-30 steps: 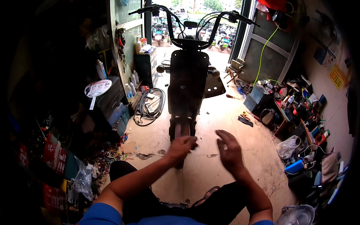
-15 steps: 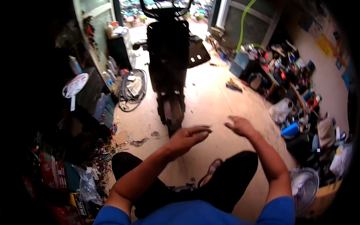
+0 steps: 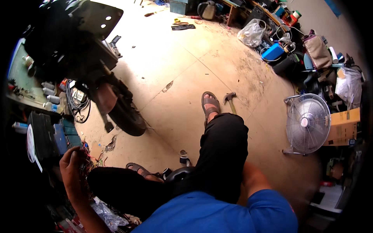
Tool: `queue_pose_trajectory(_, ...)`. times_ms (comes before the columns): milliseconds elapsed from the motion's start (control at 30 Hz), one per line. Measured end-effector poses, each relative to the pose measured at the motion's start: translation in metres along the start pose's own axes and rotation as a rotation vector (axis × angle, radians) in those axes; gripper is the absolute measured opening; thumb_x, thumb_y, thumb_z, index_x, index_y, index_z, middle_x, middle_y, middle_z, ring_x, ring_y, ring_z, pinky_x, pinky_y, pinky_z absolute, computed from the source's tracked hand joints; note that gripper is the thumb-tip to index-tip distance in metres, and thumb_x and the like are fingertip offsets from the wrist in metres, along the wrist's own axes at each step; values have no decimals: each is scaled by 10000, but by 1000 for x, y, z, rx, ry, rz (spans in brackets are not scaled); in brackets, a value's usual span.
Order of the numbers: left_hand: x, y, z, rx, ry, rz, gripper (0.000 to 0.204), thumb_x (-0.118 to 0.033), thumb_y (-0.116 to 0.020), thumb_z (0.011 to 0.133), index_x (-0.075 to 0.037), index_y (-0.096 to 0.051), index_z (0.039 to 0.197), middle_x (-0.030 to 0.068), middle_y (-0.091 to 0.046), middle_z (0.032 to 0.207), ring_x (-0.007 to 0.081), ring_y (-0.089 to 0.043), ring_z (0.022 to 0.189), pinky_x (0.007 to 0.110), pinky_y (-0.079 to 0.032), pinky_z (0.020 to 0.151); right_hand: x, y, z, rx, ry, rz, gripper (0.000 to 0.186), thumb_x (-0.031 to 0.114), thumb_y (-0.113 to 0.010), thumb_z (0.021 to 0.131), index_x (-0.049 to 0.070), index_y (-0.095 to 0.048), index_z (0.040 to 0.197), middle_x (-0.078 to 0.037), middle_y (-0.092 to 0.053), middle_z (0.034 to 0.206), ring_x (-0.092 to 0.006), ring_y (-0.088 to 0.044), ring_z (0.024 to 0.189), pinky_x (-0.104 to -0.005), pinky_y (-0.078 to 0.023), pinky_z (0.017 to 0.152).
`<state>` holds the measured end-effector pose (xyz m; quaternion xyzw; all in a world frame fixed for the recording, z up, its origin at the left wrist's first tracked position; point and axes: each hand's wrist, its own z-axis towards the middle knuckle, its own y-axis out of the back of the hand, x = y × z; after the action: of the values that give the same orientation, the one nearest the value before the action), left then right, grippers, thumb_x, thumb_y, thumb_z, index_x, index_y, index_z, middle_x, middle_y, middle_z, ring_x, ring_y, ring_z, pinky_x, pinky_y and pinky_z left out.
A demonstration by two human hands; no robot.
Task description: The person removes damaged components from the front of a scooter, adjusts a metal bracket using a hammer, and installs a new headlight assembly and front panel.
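My left hand (image 3: pixel 72 160) is raised at the left, beside a tangle of coloured wires (image 3: pixel 93 157). Its fingers are loosely bent and look apart, and I see nothing held in them; part of the hand is in shadow. My right forearm (image 3: pixel 254 179) goes down behind my right thigh, which hides the right hand. A hammer (image 3: pixel 230 101) with a wooden handle lies on the floor by my right sandal (image 3: pixel 210 101). A dark motorcycle (image 3: pixel 83 50) stands at the upper left, its wheel (image 3: pixel 128 116) toward me.
I sit on a low black stool (image 3: pixel 180 173) with casters. To the right stand a floor fan (image 3: pixel 307 123) and a cardboard box (image 3: pixel 344 126). Bags, a blue case (image 3: pixel 273 51) and clutter line the upper right. A coiled cable (image 3: pixel 77 101) lies left of the motorcycle.
My view has turned right and down, showing the hammer and more of the fan. My hands have parted: the left moved out to the left, the right down out of sight behind my thigh.
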<state>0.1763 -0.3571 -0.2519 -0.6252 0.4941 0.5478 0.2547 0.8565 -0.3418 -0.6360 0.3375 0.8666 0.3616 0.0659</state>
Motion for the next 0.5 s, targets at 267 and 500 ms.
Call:
queue_pose_trajectory(267, 261, 88, 5, -257, 702, -304, 318, -329, -607, 1034, -21, -685, 1052, 83, -688, 843, 201, -645, 711, 358, -541, 638, 71, 62, 97, -620, -36, 193, 441, 323, -655, 929, -7, -643, 1221, -281, -692, 1193, -452, -669, 1117, -539, -534, 938)
queue_pose_trajectory(500, 328, -103, -52, -318, 1090, -193, 314, -324, -605, 1033, -22, -686, 1051, 83, -689, 845, 204, -647, 715, 364, -540, 638, 81, 111, 228, -353, -156, -267, 264, 208, -677, 906, 10, -722, 1075, -239, -722, 1170, -425, -699, 1101, -504, -567, 930)
